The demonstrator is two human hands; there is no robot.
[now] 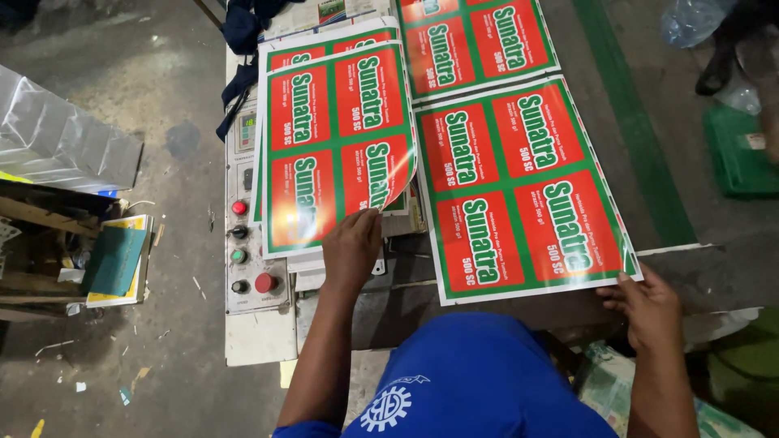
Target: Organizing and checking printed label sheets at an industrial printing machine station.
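My left hand (351,246) pinches the lower right corner of a glossy red-and-green printed sheet (333,146), which curls upward at that corner above a stack of like sheets. My right hand (649,304) holds the lower right corner of a second red-and-green sheet (519,191) that lies flat on the machine table (422,304). A third such sheet (475,45) lies further back, partly under the second. I wear a blue shirt.
A control panel (247,235) with red, green and black buttons sits at the table's left edge. Dark cloth (239,49) hangs at the back left. On the floor to the left stand silver film (57,138) and stacked books (118,259). Green crate (742,154) at right.
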